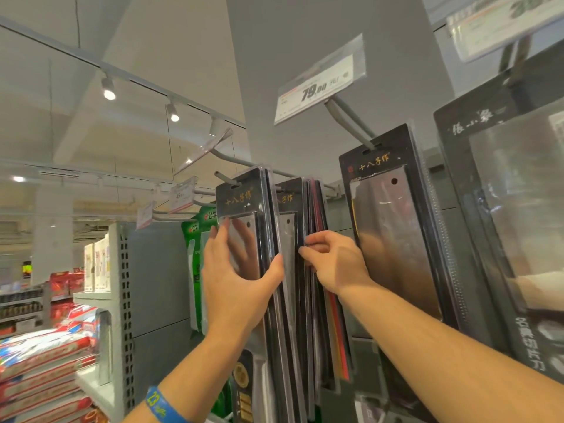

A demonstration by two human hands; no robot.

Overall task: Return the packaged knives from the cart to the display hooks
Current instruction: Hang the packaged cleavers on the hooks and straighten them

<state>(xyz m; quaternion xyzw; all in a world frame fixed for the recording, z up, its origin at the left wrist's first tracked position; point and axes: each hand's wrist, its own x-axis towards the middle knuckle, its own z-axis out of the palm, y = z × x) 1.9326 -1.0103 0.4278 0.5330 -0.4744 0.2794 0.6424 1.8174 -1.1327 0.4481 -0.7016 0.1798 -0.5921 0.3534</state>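
The front knife package (244,206) hangs on a hook (223,176), the left hand (235,282) on its face. More packages (291,227) hang behind it, the right hand (334,262) at their edge. To their right, a separate package (393,233) hangs under a price tag (317,83).

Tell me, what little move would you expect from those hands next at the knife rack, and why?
Probably the left hand pushes the front knife pack further back along the hook. Its hang slot sits just behind the hook's tip, apart from the hanging packs that the right hand pinches, so it could slip off.
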